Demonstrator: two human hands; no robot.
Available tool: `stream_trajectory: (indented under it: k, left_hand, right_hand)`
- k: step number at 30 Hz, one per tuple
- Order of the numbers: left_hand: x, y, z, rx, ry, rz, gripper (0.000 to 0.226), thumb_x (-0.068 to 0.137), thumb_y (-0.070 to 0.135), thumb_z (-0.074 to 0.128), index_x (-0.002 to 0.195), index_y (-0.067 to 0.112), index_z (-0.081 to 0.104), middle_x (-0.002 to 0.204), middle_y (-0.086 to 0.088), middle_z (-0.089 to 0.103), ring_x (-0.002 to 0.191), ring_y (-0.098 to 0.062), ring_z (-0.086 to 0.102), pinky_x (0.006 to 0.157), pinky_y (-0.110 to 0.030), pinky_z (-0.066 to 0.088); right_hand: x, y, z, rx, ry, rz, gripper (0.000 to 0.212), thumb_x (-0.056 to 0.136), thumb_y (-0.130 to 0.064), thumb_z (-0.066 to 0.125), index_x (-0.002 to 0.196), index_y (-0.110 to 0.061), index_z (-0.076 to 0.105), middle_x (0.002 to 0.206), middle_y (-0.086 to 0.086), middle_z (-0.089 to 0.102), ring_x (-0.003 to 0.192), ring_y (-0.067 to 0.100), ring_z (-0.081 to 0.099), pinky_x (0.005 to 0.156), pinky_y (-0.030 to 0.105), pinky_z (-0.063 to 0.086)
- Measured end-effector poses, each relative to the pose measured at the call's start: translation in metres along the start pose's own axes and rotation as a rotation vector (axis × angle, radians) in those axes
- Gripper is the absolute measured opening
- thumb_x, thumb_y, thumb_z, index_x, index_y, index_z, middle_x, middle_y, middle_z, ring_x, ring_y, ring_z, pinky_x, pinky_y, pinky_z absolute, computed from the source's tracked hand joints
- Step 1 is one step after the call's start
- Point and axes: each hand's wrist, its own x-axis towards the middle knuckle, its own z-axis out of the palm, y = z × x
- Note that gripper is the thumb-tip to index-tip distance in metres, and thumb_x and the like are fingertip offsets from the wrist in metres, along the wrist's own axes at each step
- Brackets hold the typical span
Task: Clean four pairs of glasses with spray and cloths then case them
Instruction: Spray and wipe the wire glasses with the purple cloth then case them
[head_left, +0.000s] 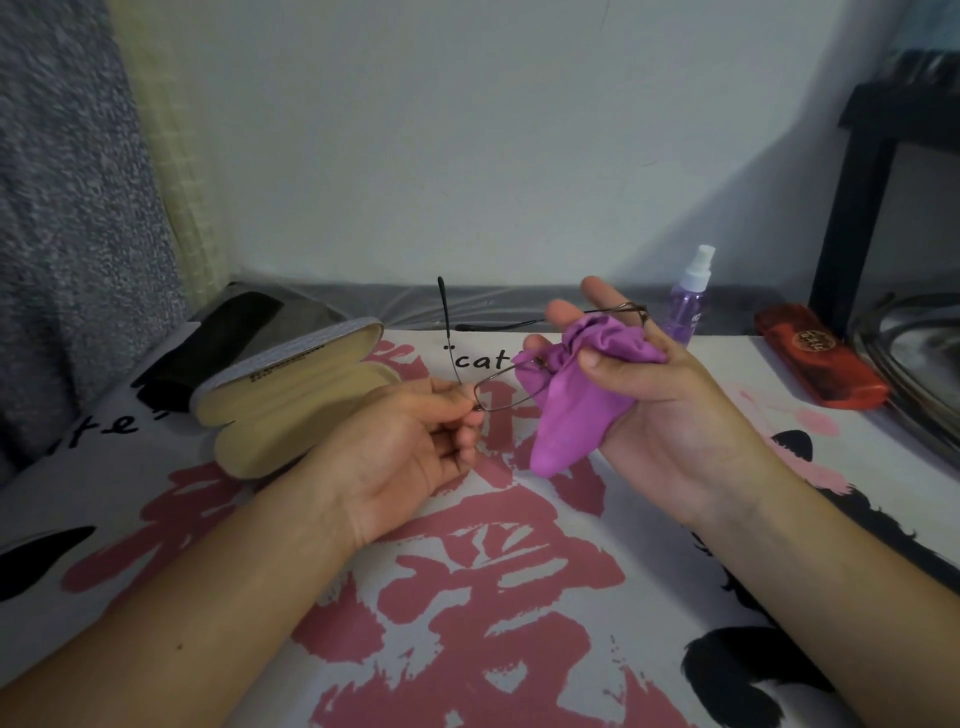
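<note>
My left hand (415, 441) pinches the left corner of thin metal-framed glasses (506, 392), held above the table with both temples unfolded and pointing away. My right hand (660, 405) holds a bunched purple cloth (576, 400) round the glasses' right lens, thumb on top of the cloth and fingers behind it. An open grey glasses case (291, 395) with a beige lining lies on the table to the left of my left hand. A purple spray bottle (688, 301) with a white nozzle stands at the back, behind my right hand.
A black pouch (208, 353) lies behind the open case at the back left. A shut red case (821, 353) lies at the back right beside a metal tray (914, 364). The table carries a white cloth (493, 597) with pink and black print.
</note>
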Motion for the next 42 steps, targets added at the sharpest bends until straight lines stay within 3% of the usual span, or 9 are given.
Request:
stream_trajectory:
  k: [4, 8, 15, 22, 25, 31, 34, 38, 42]
  left_hand:
    - [-0.001, 0.000, 0.000, 0.014, 0.003, 0.017, 0.015, 0.094, -0.001, 0.056, 0.085, 0.008, 0.064, 0.068, -0.003, 0.060, 0.060, -0.011, 0.050, 0.067, -0.028, 0.043]
    - [0.000, 0.001, -0.004, 0.051, 0.035, 0.054, 0.015, 0.095, 0.000, 0.056, 0.086, 0.009, 0.064, 0.069, -0.003, 0.059, 0.061, -0.012, 0.051, 0.065, -0.027, 0.045]
    - [0.002, 0.001, -0.006, 0.138, 0.179, 0.266, 0.010, 0.097, 0.002, 0.059, 0.092, 0.005, 0.068, 0.074, -0.004, 0.062, 0.066, -0.011, 0.056, 0.066, -0.025, 0.051]
    - [0.007, 0.002, -0.012, 0.290, 0.292, 0.391, 0.010, 0.097, 0.011, 0.062, 0.095, 0.012, 0.072, 0.080, -0.001, 0.067, 0.074, -0.014, 0.059, 0.081, -0.032, 0.055]
    - [0.011, 0.001, -0.016, 0.347, 0.332, 0.422, 0.010, 0.098, 0.013, 0.063, 0.094, 0.016, 0.072, 0.077, 0.000, 0.067, 0.073, -0.014, 0.059, 0.082, -0.036, 0.055]
    - [0.009, 0.007, -0.018, 0.528, 0.459, 0.686, 0.013, 0.098, 0.018, 0.064, 0.091, 0.029, 0.068, 0.084, 0.010, 0.073, 0.071, 0.002, 0.066, 0.072, -0.015, 0.055]
    - [0.009, 0.011, -0.020, 0.544, 0.443, 0.796, 0.017, 0.098, 0.015, 0.064, 0.092, 0.031, 0.068, 0.082, 0.020, 0.072, 0.076, 0.005, 0.067, 0.071, -0.011, 0.052]
    - [0.010, 0.020, -0.031, 0.526, 0.417, 0.930, 0.021, 0.096, 0.011, 0.066, 0.093, 0.031, 0.070, 0.085, 0.018, 0.072, 0.083, 0.000, 0.067, 0.079, -0.016, 0.051]
    - [0.007, 0.016, -0.029, 0.563, 0.299, 1.007, 0.025, 0.093, 0.005, 0.068, 0.095, 0.030, 0.072, 0.088, 0.020, 0.074, 0.088, -0.002, 0.069, 0.083, -0.016, 0.052]
  right_hand:
    - [0.001, -0.002, -0.004, 0.050, -0.002, 0.001, 0.070, 0.082, 0.016, 0.051, 0.144, -0.016, 0.047, 0.118, 0.010, 0.073, 0.108, 0.031, 0.069, 0.102, 0.055, 0.051]
    - [0.002, -0.009, -0.012, 0.088, -0.004, 0.012, 0.072, 0.080, 0.013, 0.054, 0.146, -0.014, 0.046, 0.102, 0.008, 0.072, 0.112, 0.028, 0.066, 0.106, 0.049, 0.048]
    - [0.004, -0.013, -0.016, 0.052, -0.003, 0.042, 0.072, 0.079, 0.011, 0.059, 0.147, -0.011, 0.047, 0.098, 0.006, 0.071, 0.104, 0.024, 0.065, 0.110, 0.048, 0.044]
    - [0.002, -0.021, -0.009, 0.009, -0.011, 0.031, 0.057, 0.080, 0.003, 0.054, 0.136, -0.009, 0.056, 0.088, 0.003, 0.073, 0.082, 0.014, 0.072, 0.076, 0.033, 0.061]
    - [0.003, -0.018, -0.011, 0.017, -0.028, 0.094, 0.056, 0.080, 0.006, 0.053, 0.135, -0.006, 0.056, 0.080, 0.003, 0.068, 0.074, 0.015, 0.069, 0.074, 0.032, 0.061]
    - [0.004, -0.018, -0.023, -0.442, -0.119, 0.238, 0.060, 0.080, 0.023, 0.053, 0.133, -0.006, 0.059, 0.104, 0.023, 0.073, 0.106, 0.034, 0.071, 0.084, 0.032, 0.059]
    - [0.003, -0.021, -0.024, -0.526, -0.126, 0.245, 0.062, 0.078, 0.032, 0.050, 0.126, -0.005, 0.064, 0.115, 0.018, 0.072, 0.109, 0.028, 0.071, 0.089, 0.031, 0.059]
    - [0.007, -0.027, -0.029, -0.528, 0.010, 0.195, 0.049, 0.071, 0.023, 0.060, 0.108, -0.007, 0.071, 0.093, 0.006, 0.070, 0.083, 0.015, 0.069, 0.074, 0.024, 0.059]
    - [0.012, -0.025, -0.032, -0.482, 0.188, 0.074, 0.032, 0.074, 0.008, 0.069, 0.103, -0.005, 0.068, 0.083, 0.003, 0.072, 0.079, 0.015, 0.071, 0.071, 0.025, 0.059]
